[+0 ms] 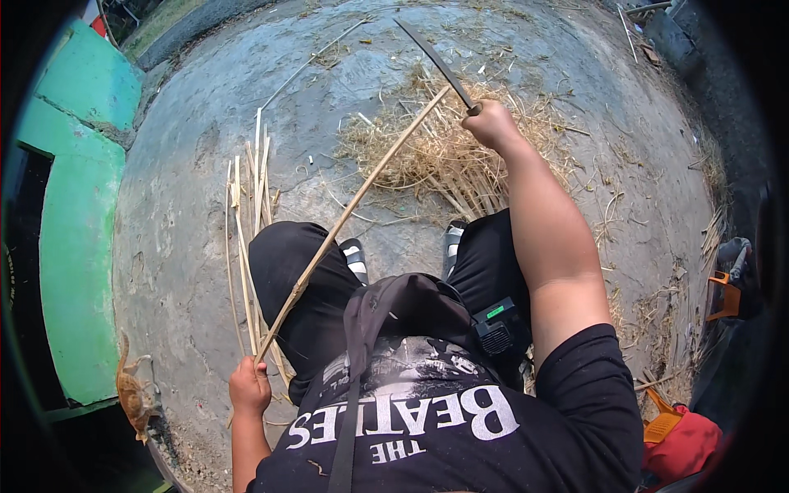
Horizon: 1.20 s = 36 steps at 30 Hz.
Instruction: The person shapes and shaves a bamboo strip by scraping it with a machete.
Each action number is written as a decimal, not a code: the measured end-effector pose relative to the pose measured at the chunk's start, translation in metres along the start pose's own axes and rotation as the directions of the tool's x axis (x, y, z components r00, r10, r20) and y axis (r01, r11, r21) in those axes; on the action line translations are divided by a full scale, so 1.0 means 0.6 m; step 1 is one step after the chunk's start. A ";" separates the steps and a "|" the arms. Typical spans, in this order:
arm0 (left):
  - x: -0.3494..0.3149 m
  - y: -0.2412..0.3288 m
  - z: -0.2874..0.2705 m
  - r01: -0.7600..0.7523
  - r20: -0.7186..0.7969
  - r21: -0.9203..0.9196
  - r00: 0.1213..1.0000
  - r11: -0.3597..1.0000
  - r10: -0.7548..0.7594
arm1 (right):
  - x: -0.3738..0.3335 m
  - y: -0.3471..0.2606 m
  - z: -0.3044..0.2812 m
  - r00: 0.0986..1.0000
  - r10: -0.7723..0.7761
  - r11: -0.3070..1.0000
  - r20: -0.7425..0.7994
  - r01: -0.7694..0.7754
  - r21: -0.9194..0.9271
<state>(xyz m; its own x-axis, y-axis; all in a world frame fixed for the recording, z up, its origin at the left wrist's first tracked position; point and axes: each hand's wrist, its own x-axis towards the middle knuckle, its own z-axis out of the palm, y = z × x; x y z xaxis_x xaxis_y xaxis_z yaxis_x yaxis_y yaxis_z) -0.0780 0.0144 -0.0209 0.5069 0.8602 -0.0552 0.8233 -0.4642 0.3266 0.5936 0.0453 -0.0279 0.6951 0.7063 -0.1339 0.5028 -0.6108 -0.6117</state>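
Observation:
My left hand [250, 386] is closed round the lower end of a long bamboo strip [349, 209], which slants up and away to the right across my left knee. The fingers of my right hand [495, 126] wrap the handle of a machete [437, 62]. Its dark, slightly curved blade points forward and left. The strip's far tip sits close to the blade near the handle; whether they touch I cannot tell. Beyond my feet lies a heap of curly, straw-coloured shavings [460, 135], with several split pieces [468, 191] under its near edge.
Several loose bamboo strips [239, 214] lie to the left of my left leg. An orange cat [136, 394] is by the green wall [80, 255]. At lower right are a red item [684, 442] and an orange object [723, 296]. The ground is rough concrete [181, 197].

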 end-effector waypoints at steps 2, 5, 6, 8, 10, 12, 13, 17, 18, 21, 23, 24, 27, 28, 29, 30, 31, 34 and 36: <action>-0.001 0.001 -0.007 -0.002 0.019 -0.020 1.000 1.000 0.003 | 0.002 0.007 0.004 0.994 0.109 0.972 0.016 -0.110 0.207; -0.003 0.017 -0.011 0.001 0.045 -0.135 0.999 0.991 0.005 | -0.003 0.009 0.005 0.973 0.223 0.855 0.062 -0.226 0.466; 0.003 0.022 -0.018 0.018 0.087 -0.187 0.996 0.982 -0.002 | 0.000 0.007 0.003 0.976 0.216 0.849 0.002 -0.189 0.493; 0.014 0.031 -0.023 0.036 0.131 -0.238 0.991 0.971 -0.004 | -0.002 0.009 0.003 0.975 0.188 0.843 -0.122 -0.096 0.529; 0.018 0.039 -0.028 0.161 0.254 -0.432 0.966 0.888 -0.052 | -0.013 -0.014 0.001 0.987 0.130 0.890 -0.097 -0.073 0.450; 0.025 0.052 -0.037 0.237 0.325 -0.445 0.941 0.864 -0.091 | -0.035 -0.048 -0.004 0.999 0.025 0.937 -0.038 -0.010 0.350; 0.029 0.059 -0.040 0.314 0.394 -0.456 0.910 0.833 -0.127 | -0.040 -0.062 0.002 0.999 -0.046 0.966 -0.026 0.051 0.253; 0.052 0.093 -0.027 0.236 0.336 -0.417 0.937 0.878 -0.093 | -0.092 -0.108 0.021 0.934 -0.340 0.930 0.112 0.316 0.188; 0.055 0.099 -0.022 0.269 0.344 -0.449 0.932 0.852 -0.113 | -0.100 -0.122 0.015 0.897 -0.379 0.925 0.228 0.377 0.056; 0.053 0.095 -0.002 0.320 0.360 -0.497 0.922 0.807 -0.144 | -0.140 -0.158 0.022 0.821 -0.449 0.838 0.353 0.524 -0.154; 0.053 0.101 0.003 0.319 0.321 -0.506 0.932 0.801 -0.168 | -0.148 -0.167 0.033 0.800 -0.463 0.792 0.383 0.567 -0.225; 0.057 0.107 0.002 0.321 0.324 -0.506 0.931 0.801 -0.168 | -0.147 -0.169 0.034 0.801 -0.461 0.782 0.381 0.570 -0.253; 0.066 0.115 -0.002 0.315 0.329 -0.553 0.933 0.772 -0.145 | -0.141 -0.158 0.038 0.786 -0.459 0.764 0.415 0.587 -0.266; 0.067 0.112 0.001 0.281 0.304 -0.530 0.944 0.800 -0.131 | -0.140 -0.151 0.040 0.778 -0.490 0.775 0.394 0.596 -0.212; 0.069 0.110 0.004 0.247 0.278 -0.505 0.954 0.827 -0.115 | -0.139 -0.147 0.043 0.770 -0.520 0.781 0.370 0.604 -0.158; 0.065 0.108 0.007 0.253 0.279 -0.507 0.953 0.824 -0.120 | -0.139 -0.145 0.050 0.766 -0.521 0.779 0.376 0.607 -0.158; 0.062 0.105 0.010 0.245 0.262 -0.508 0.957 0.826 -0.123 | -0.137 -0.145 0.055 0.753 -0.548 0.768 0.365 0.626 -0.139; 0.058 0.112 0.005 0.237 0.229 -0.493 0.964 0.837 -0.138 | -0.138 -0.151 0.043 0.731 -0.600 0.713 0.325 0.673 -0.196; 0.064 0.123 0.000 0.172 0.173 -0.473 0.980 0.864 -0.100 | -0.145 -0.160 0.017 0.713 -0.679 0.639 0.175 0.691 -0.337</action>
<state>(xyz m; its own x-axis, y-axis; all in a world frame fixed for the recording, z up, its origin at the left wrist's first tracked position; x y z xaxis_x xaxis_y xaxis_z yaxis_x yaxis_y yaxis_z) 0.0023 0.0130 0.0009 0.4587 0.8527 -0.2501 0.6780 -0.1539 0.7188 0.4795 0.0460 0.0347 0.0641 0.9809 0.1834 0.9752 -0.0225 -0.2203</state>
